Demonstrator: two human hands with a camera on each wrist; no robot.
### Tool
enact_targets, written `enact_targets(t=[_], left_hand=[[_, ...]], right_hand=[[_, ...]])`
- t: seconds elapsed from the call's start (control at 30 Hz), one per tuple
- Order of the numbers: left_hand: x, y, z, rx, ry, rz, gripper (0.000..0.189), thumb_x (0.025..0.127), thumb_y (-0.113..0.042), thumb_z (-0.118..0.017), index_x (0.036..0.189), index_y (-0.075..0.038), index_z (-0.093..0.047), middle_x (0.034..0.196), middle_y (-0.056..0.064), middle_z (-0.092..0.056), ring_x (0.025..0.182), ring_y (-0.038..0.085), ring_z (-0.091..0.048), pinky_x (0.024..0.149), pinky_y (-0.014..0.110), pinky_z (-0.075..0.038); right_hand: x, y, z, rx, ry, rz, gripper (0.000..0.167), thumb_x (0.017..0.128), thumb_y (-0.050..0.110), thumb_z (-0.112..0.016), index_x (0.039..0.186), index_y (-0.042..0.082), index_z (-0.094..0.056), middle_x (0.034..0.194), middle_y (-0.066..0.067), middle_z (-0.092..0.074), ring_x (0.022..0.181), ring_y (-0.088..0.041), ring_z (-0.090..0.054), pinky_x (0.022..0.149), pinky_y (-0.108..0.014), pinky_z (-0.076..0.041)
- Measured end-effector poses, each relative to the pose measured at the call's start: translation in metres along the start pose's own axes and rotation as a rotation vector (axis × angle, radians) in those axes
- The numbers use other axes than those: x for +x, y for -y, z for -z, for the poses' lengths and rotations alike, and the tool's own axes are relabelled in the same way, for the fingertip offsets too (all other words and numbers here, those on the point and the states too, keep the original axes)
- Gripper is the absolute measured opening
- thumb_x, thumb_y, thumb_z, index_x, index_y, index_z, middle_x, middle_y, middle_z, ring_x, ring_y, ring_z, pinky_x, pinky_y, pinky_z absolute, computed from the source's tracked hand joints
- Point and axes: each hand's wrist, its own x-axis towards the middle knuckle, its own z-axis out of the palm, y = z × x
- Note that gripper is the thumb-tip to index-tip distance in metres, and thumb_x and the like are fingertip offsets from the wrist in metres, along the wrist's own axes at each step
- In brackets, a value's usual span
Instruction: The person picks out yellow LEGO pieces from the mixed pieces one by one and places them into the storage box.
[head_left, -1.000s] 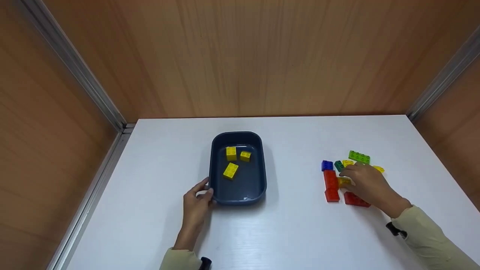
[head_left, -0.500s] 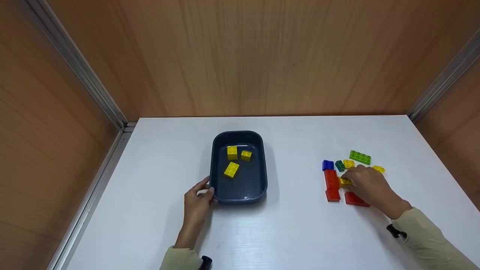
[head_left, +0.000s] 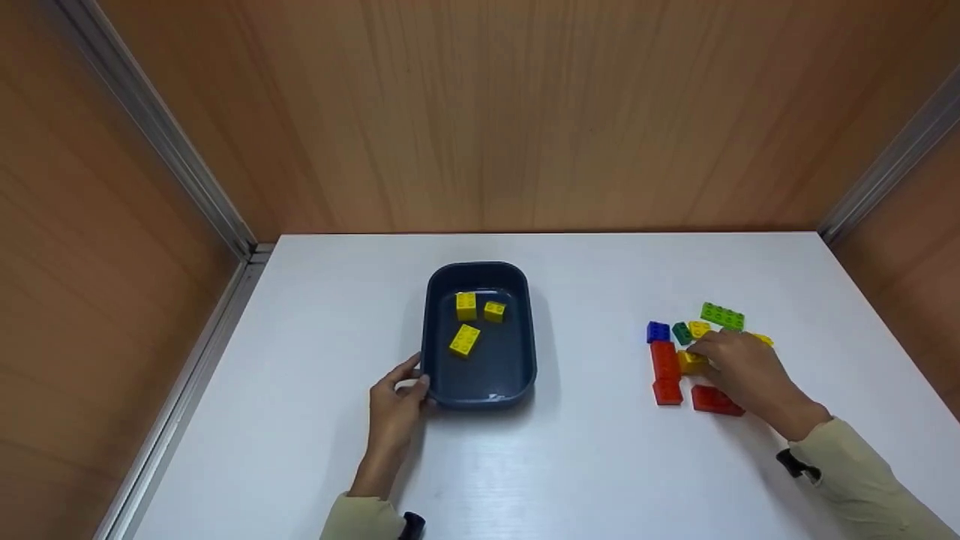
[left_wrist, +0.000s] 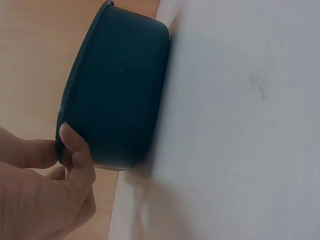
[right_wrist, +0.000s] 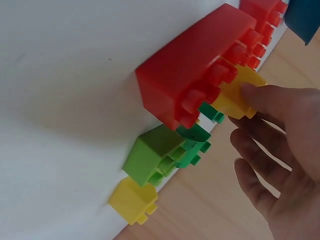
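A dark blue tray [head_left: 480, 390] holds three yellow bricks [head_left: 465, 340] on its floor. My left hand [head_left: 395, 409] grips its rim at the near left, thumb on one side and fingers on the other, as the left wrist view shows. Over on the right, my right hand [head_left: 742, 371] pinches a yellow toy brick [right_wrist: 237, 92], its thumb against the brick's side. That brick is low among other bricks, just right of a long red one [head_left: 665, 361]. The hand hides part of the group in the head view.
Around the right hand are a blue brick [head_left: 658, 332], a dark green brick [head_left: 682, 333], a light green brick [head_left: 722, 316], more yellow bricks [head_left: 699, 329] and a red brick [head_left: 716, 400]. Wooden panels [head_left: 480, 112] stand behind and beside the white table [head_left: 585, 465].
The right hand's fingers have drawn back slightly over the yellow brick, so more of it shows. The left hand stays at the tray's rim. The whole view has shifted a little.
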Motion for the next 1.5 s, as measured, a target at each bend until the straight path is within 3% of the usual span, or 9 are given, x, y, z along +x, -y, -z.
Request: enact_targets(t=[0.53,1.0,1.3,1.5], left_hand=[[-0.001,-0.001,0.001,0.034,0.0,-0.01,0.045,0.103,0.006,-0.058,0.148,0.006,-0.056,0.121,0.021,-0.058,0.079,0.014,-0.061,0.072,0.025,-0.06],[0.0,-0.001,0.0,0.017,-0.003,0.006,0.044,0.103,0.006,-0.058,0.148,0.007,-0.056,0.12,0.02,-0.057,0.079,0.014,-0.06,0.071,0.024,-0.059],[-0.001,-0.002,0.0,0.022,-0.009,-0.004,0.044,0.104,0.004,-0.059,0.147,0.006,-0.057,0.118,0.02,-0.059,0.078,0.013,-0.061,0.07,0.022,-0.058],[0.0,-0.002,0.0,0.03,-0.01,-0.004,0.043,0.104,0.003,-0.06,0.147,0.006,-0.058,0.119,0.02,-0.059,0.078,0.013,-0.061,0.07,0.022,-0.058]], right_hand=[[0.026,0.013,0.021,-0.014,-0.132,0.07,0.037,0.071,-0.004,-0.095,0.106,-0.002,-0.081,0.1,-0.018,-0.079,0.092,-0.036,-0.072,0.08,-0.052,-0.064],[0.071,0.055,0.031,-0.02,-0.052,0.165,0.039,0.079,0.003,-0.093,0.116,0.003,-0.079,0.108,-0.012,-0.078,0.1,-0.031,-0.068,0.087,-0.046,-0.061],[0.096,0.085,0.03,-0.068,-0.088,0.298,0.028,0.084,0.005,-0.089,0.111,0.005,-0.08,0.105,-0.009,-0.078,0.097,-0.029,-0.068,0.083,-0.04,-0.06],[0.109,0.102,0.031,-0.08,-0.095,0.316,0.027,0.086,0.007,-0.089,0.112,0.007,-0.081,0.106,-0.009,-0.078,0.098,-0.028,-0.07,0.085,-0.039,-0.061]])
